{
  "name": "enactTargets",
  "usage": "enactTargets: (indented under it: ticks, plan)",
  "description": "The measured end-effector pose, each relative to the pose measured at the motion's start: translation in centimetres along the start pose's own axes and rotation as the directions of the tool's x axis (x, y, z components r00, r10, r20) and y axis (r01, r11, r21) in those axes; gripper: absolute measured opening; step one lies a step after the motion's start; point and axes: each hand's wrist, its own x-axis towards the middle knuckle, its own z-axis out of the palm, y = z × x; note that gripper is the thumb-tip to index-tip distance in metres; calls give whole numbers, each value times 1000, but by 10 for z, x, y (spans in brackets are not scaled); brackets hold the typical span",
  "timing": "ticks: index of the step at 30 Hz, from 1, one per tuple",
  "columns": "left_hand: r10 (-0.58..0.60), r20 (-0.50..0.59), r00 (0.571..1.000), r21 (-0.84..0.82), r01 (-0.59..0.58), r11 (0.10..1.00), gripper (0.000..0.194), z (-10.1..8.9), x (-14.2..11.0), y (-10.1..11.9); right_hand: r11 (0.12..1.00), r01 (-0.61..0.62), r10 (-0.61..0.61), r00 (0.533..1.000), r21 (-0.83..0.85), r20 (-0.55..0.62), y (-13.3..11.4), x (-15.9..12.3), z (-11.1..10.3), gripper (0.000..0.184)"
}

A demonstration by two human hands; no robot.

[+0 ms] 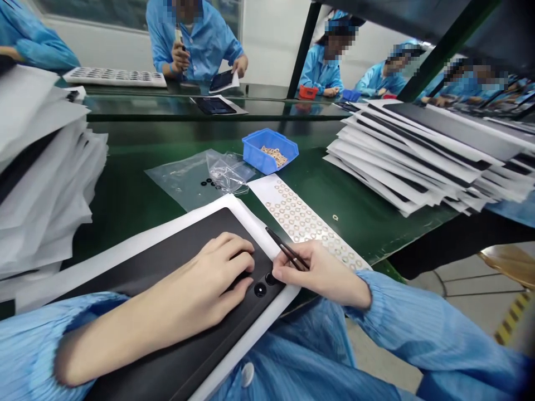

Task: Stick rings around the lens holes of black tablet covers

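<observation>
Blue sleeves come closest, the left one [29, 340] at eight o'clock and the right one [422, 328] at four, reading the whole view as a dial with twelve straight ahead. Between seven and eight o'clock lies a flat black panel [179, 359], slanting across a white sheet [246, 220] that shows beyond its edges. The left hand [223, 273], at seven, rests palm down on the panel; its fingers are loosely bent and slightly spread, the thumb apart from them. Nothing shows in its grip, though what may be under the palm cannot be seen. At five o'clock, the right hand [317, 270] is closed, pinching dark tweezers [287, 249] between thumb and fingers, with one end of them pointing toward eleven. Its fingertips are right at the panel's corner, partly covering one black round part [271, 278]; a second round part [259, 289] sits clear just beside it, toward eight.

Just beyond the right hand, a white strip [271, 195] bearing rows of small rings runs from twelve to four o'clock. One loose ring [335, 218] lies on the green bench [309, 150] a little past three. Straight up at twelve stands a blue bin [254, 153] holding pale rings [276, 156], with a clear plastic bag [179, 181] near it toward nine.
</observation>
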Motion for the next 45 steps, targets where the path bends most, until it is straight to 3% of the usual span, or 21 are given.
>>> enactTargets:
  ticks: [4, 8, 13, 18, 21, 24, 26, 28, 33, 45]
  plan:
    - [-6, 15, 1000, 23, 6, 1000, 13, 0, 1, 2, 1000, 15, -16, 1000, -22, -7, -1, -2, 2, 15]
    - [-10, 29, 1000, 26, 9, 1000, 12, 1, 1, 5, 985, 30, -40, 998, -167, -56, -2, -3, 5, 13]
    - [-2, 28, 1000, 13, 2, 1000, 12, 1, 2, 2, 853, 162, -256, 958, -496, -127, -5, -9, 12, 31]
    - [10, 36, 999, 6, -10, 1000, 15, 0, 2, 2, 748, 307, -425, 903, -588, -70, -5, -17, 18, 19]
    - [25, 48, 999, 12, -25, 1000, 16, -3, 0, 7, 780, 299, -442, 885, -550, -146, -1, -16, 11, 19]
    - [52, 110, 993, 34, -56, 998, 24, -5, -2, 12, 896, 282, -395, 860, -342, -324, 3, -15, 0, 31]
    - [66, 146, 987, 52, -75, 996, 35, -5, -4, 14, 941, 285, -335, 864, -184, -375, 5, -15, -3, 44]
    - [75, 164, 984, 59, -86, 995, 43, -4, -4, 14, 953, 286, -302, 889, -98, -345, 5, -16, -2, 48]
    - [72, 194, 978, 44, -83, 996, 50, -4, -3, 13, 957, 287, -286, 929, -33, -236, 10, -16, 5, 22]
    - [27, 271, 962, 58, -45, 997, 49, -10, 0, 16, 921, 369, -387, 898, -122, -210, 11, -10, 6, 9]
